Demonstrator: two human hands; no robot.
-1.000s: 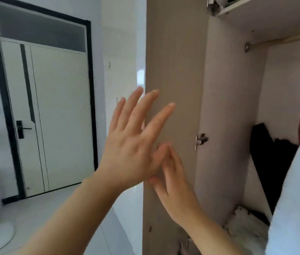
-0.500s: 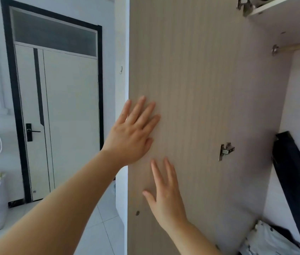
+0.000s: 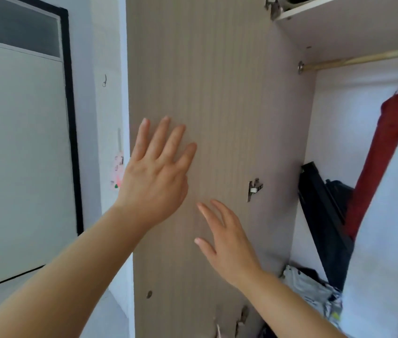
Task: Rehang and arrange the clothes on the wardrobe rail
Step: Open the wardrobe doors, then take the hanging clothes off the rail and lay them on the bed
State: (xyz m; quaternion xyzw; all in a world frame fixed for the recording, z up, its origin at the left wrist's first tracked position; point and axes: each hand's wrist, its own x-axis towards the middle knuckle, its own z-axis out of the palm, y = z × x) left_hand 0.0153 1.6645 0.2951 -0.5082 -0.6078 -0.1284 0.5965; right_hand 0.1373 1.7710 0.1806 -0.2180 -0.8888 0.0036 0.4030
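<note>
Both hands are up front and empty. The left hand (image 3: 154,181) spreads flat on the wardrobe door (image 3: 217,81), and the right hand (image 3: 227,245) sits just below it, fingers straight, palm to the panel. Best play, I'd say: press evenly with both palms and swing the door wide, staying off the hinge (image 3: 254,189) near the right fingers. Deeper in, a crumpled pile of clothes (image 3: 310,286) lies low and a black item (image 3: 322,215) leans on the wall. A red garment (image 3: 383,154) and a white garment (image 3: 388,252) hang under the rail (image 3: 359,61).
</note>
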